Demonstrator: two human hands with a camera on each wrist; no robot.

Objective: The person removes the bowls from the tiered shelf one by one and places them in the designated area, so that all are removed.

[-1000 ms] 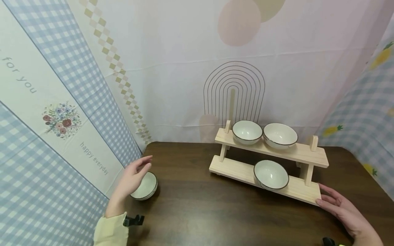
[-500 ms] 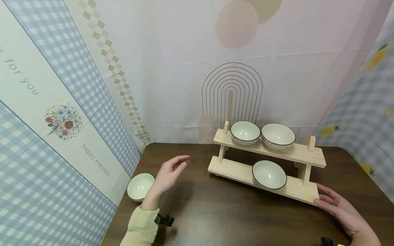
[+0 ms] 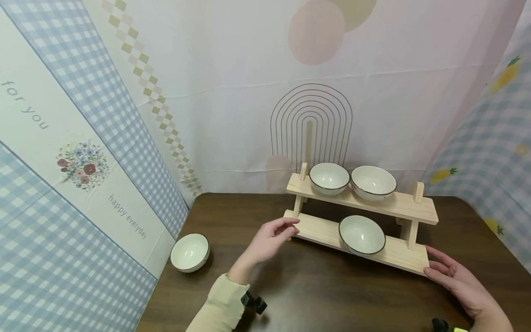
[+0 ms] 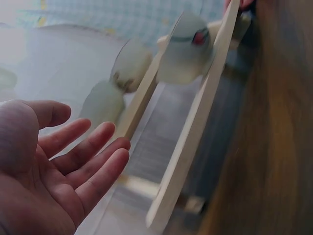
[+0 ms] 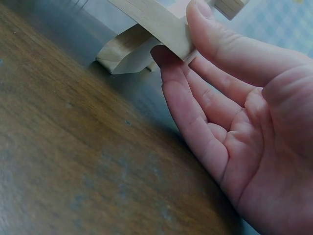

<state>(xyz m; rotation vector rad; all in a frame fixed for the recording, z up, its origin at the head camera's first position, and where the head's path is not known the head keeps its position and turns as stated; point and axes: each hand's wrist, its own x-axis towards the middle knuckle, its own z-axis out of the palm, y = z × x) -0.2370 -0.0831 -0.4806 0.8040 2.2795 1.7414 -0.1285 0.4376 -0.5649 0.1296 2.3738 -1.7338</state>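
One bowl point(image 3: 189, 252) sits near the left edge of the desk point(image 3: 327, 295). A stretch of desk separates it from my left hand point(image 3: 267, 240), fingers loose and holding nothing, just beside the left end of the rack point(image 3: 318, 226). Two bowls point(image 3: 329, 176) stand on top, a third bowl point(image 3: 362, 235) below, hiding some front edge. My right hand point(image 3: 458, 283) grips the rack's right end.

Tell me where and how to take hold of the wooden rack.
Likely best by both ends of its lower shelf, from left and right, thumb on top, fingers beneath. The right grip is on the right end; the left grip is near the other. The shelf is a flat board jutting past its foot, leaving finger room underneath, and its bowl sits away from both ends.
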